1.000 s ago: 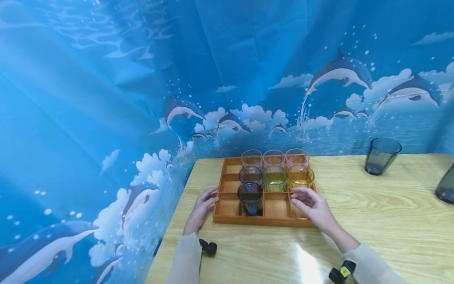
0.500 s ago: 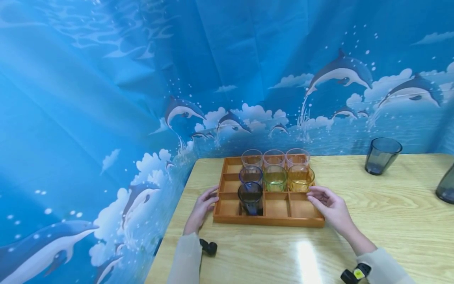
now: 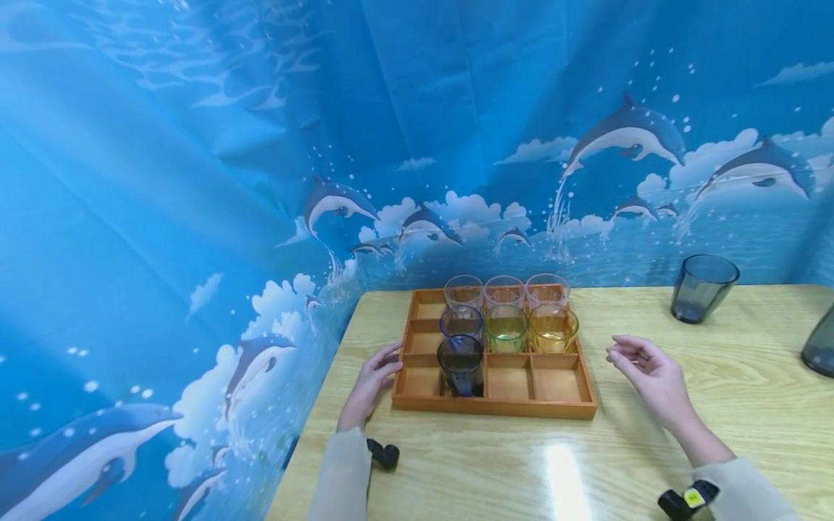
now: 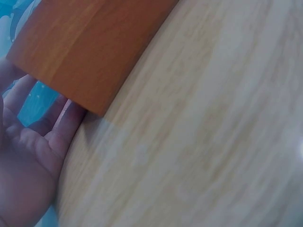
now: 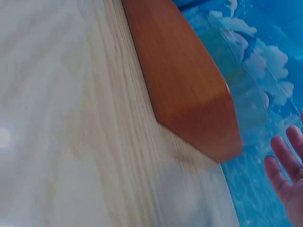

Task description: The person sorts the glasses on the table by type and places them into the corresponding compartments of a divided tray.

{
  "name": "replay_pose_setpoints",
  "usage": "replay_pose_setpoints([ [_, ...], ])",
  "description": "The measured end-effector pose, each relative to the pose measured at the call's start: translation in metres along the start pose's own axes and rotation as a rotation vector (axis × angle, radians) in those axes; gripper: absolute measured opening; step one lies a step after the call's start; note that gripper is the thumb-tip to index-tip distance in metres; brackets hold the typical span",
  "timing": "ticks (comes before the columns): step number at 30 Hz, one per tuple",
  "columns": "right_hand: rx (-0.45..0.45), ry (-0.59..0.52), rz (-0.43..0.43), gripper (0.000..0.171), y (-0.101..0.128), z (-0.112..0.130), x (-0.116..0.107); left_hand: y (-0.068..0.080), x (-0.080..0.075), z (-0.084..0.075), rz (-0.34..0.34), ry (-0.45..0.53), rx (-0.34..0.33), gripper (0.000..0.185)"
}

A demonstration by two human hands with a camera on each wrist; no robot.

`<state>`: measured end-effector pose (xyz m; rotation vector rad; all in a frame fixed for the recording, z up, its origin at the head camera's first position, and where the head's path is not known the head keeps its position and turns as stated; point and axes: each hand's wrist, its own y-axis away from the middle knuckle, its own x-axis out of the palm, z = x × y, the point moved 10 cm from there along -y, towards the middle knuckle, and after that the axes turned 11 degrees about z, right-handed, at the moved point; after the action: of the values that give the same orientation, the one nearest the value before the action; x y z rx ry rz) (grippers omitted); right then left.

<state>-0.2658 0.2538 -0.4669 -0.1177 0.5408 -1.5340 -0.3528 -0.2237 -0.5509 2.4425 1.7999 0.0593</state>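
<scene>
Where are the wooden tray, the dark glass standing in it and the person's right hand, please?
wooden tray [image 3: 495, 406]: head view, on its near front wall.
dark glass [image 3: 460, 364]: head view, on its side wall, in the tray's near row.
right hand [image 3: 651, 373]: head view, on the back of the hand.

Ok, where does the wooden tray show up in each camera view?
Head: wooden tray sits mid-table, glasses in it, left hand at its left edge.
Left wrist: its orange side fills the upper left, fingers against its corner.
Right wrist: its side runs from the top down to centre-right.
Shared landmark: the pale wooden table.
</scene>
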Motion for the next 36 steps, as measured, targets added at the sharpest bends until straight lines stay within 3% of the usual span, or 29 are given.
replay_pose_setpoints([
  [14, 0.105, 0.029, -0.110, 0.027, 0.001, -0.036, -0.044, 0.002, -0.001, -0.001, -0.001, -0.012, 0.005, 0.044],
  [26, 0.215, 0.067, -0.209, 0.021, -0.010, -0.060, -0.103, 0.001, -0.001, 0.000, 0.001, -0.009, -0.012, 0.045],
  [30, 0.254, 0.113, -0.202, 0.030, -0.013, -0.063, -0.120, 0.001, -0.001, 0.002, 0.007, -0.011, -0.020, 0.044],
  [36, 0.389, 0.188, -0.176, 0.067, -0.018, -0.076, -0.134, 0.001, -0.001, 0.002, 0.005, -0.020, -0.022, 0.044],
])
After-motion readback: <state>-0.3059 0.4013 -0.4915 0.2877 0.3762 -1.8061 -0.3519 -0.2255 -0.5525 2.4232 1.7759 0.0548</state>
